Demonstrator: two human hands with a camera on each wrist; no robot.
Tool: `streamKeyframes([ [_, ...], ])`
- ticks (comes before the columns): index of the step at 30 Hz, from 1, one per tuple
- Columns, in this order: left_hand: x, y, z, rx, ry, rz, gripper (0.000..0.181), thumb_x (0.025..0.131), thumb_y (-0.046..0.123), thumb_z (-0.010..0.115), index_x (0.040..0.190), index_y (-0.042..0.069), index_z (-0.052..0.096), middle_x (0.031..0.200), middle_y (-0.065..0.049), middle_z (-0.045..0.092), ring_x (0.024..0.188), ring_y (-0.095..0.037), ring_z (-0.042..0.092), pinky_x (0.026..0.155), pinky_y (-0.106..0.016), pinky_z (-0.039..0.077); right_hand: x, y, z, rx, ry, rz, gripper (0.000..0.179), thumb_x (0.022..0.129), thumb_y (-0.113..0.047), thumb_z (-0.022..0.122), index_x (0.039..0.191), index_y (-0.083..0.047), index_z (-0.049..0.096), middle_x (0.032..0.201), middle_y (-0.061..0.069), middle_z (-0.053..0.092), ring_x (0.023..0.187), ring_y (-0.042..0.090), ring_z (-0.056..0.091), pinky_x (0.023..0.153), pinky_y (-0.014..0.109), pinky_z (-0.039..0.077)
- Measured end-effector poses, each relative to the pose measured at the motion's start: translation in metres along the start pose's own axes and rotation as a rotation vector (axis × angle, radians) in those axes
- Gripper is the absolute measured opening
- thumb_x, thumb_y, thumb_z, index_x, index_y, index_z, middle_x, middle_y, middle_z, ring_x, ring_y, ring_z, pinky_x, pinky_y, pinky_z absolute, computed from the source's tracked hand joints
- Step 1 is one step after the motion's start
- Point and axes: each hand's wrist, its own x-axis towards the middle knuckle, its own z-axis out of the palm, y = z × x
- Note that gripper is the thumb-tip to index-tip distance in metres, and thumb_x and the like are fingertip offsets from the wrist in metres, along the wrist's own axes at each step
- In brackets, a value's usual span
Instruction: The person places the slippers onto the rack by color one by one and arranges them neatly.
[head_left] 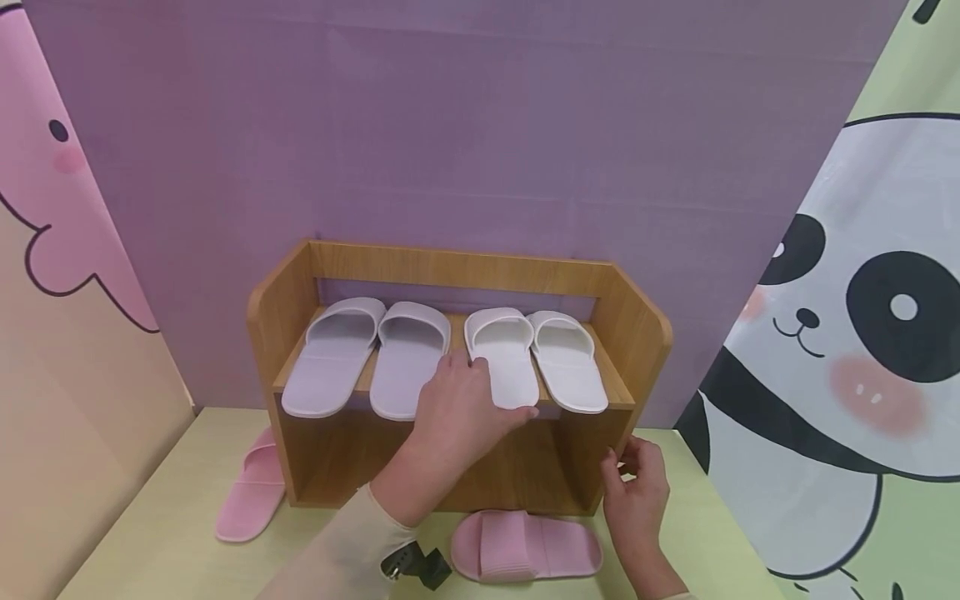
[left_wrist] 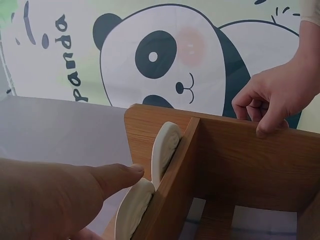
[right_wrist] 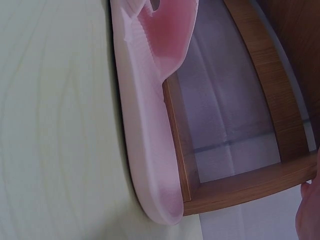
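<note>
My left hand (head_left: 459,410) is at the heel end of a white slipper (head_left: 516,377), the left one of the right-hand pair on the shoe rack's upper shelf. Its thumb stretches straight along the slipper's heel edge, while the other fingers lie by its left side, partly hidden. In the left wrist view, the thumb overlaps the slippers' ends. My right hand (head_left: 637,492) pinches the front edge of the wooden shoe rack's (head_left: 651,333) right side panel between thumb and curled fingers. Beside that slipper lies its mate (head_left: 576,377).
A second pale pair, with a left slipper (head_left: 330,375) and a right slipper (head_left: 405,385), sits on the same shelf. One pink slipper (head_left: 555,548) lies sideways before the rack; another pink slipper (head_left: 249,500) rests at its left. A purple backdrop (head_left: 465,125) stands behind.
</note>
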Motion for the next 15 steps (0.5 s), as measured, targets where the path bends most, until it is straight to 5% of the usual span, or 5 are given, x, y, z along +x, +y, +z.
streamKeyframes([
  [15,-0.024,-0.009,-0.017,-0.061,0.041,0.105,0.076,0.090,0.070,0.082,0.134,0.008,0.072,0.126,-0.008,0.067,0.116,-0.027,0.066,0.084,-0.047,0.063,0.001,0.001,0.001,-0.030,-0.007,0.015,0.023,0.093,0.012,0.071,0.113,0.004,0.065,0.102,0.012,0.066,0.084,0.001,0.059,0.070,0.018,0.051],
])
